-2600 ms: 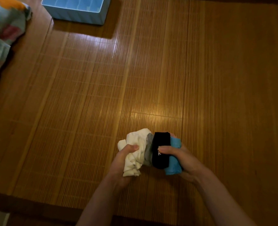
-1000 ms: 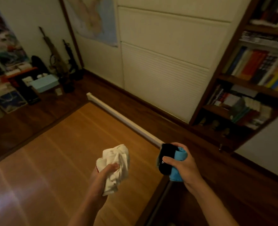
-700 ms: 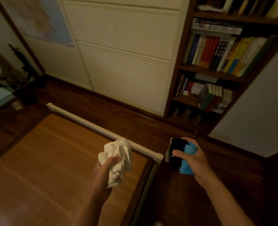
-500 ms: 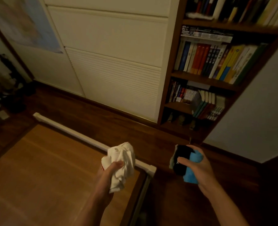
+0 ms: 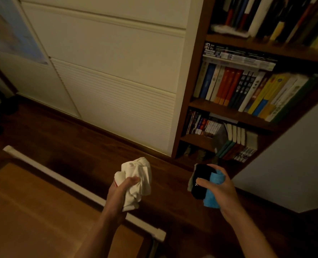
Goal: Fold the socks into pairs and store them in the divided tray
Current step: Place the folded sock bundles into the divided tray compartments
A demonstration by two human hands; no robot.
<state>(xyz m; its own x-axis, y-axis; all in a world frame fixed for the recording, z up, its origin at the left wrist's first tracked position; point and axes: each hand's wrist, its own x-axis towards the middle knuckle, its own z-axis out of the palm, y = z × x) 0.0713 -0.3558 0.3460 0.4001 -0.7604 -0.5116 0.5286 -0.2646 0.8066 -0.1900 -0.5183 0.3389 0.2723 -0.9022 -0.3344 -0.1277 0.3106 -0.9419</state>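
Observation:
My left hand (image 5: 120,190) grips a crumpled bundle of white socks (image 5: 138,180), held up in the air above the bed's corner. My right hand (image 5: 217,189) grips a stack of folded socks: a black pair (image 5: 201,178) in front, a blue pair (image 5: 213,190) behind it and a grey edge (image 5: 190,180) on the left. The thumb presses across the black pair. The divided tray is not in view.
A bamboo-mat bed surface (image 5: 33,216) fills the lower left, bounded by a white rail (image 5: 83,190). Dark wooden floor (image 5: 79,146) lies beyond. White cabinet doors (image 5: 117,81) face me, and a bookshelf (image 5: 247,94) full of books stands at the right.
The view swung up from the mat and turned right toward the cabinet and bookshelf. Both hands rose off the mat with their socks and moved apart; their grips are unchanged.

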